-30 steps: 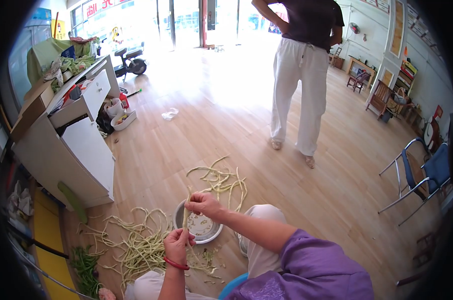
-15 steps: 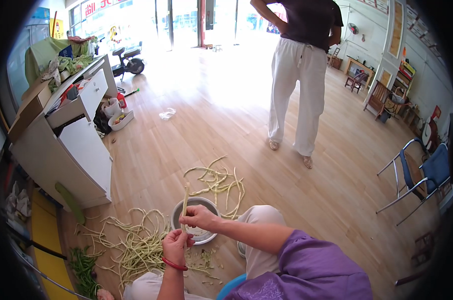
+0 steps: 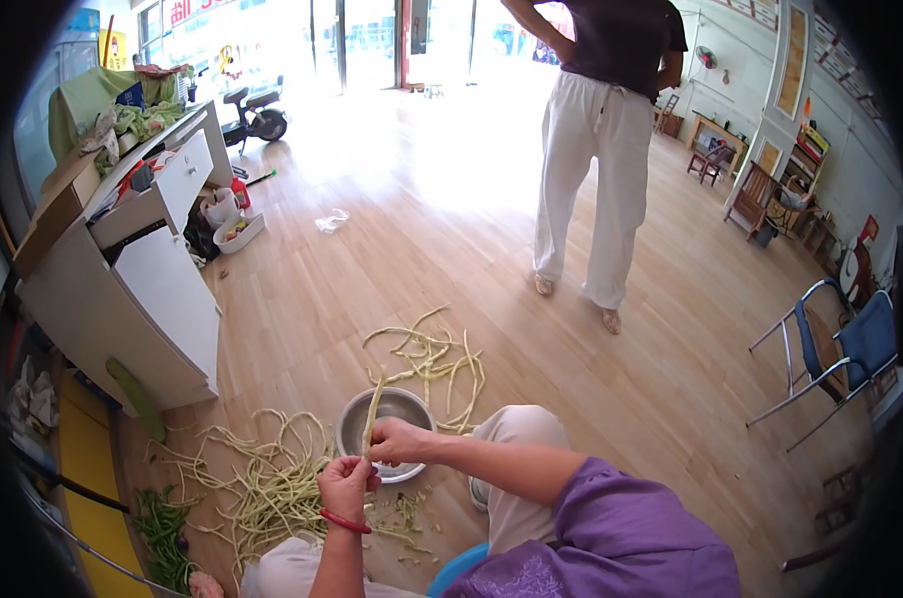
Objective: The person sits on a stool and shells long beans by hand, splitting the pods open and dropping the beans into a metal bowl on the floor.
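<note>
A long pale-green bean [image 3: 374,409] stands upright between my two hands. My left hand [image 3: 346,486], with a red bracelet at the wrist, pinches its lower part. My right hand [image 3: 400,442] is closed on the same bean just above, over the rim of a metal bowl [image 3: 412,397]. Left of the bowl lies a large tangled pile of long beans [image 3: 272,493] on the floor. Beyond the bowl is a smaller, looser group of long beans [image 3: 432,356]. Small bean scraps [image 3: 407,513] lie near my left wrist.
A person [image 3: 596,179] in white trousers stands ahead. At the left are a white cabinet [image 3: 172,299], a long green gourd [image 3: 136,399] and green peppers [image 3: 160,533]. Blue chairs [image 3: 865,339] stand at the right. A plastic bag [image 3: 332,220] lies on the floor.
My right hand has moved down along the bean, closer to my left hand. The bean's upper end now sticks out above both hands. The view has shifted slightly.
</note>
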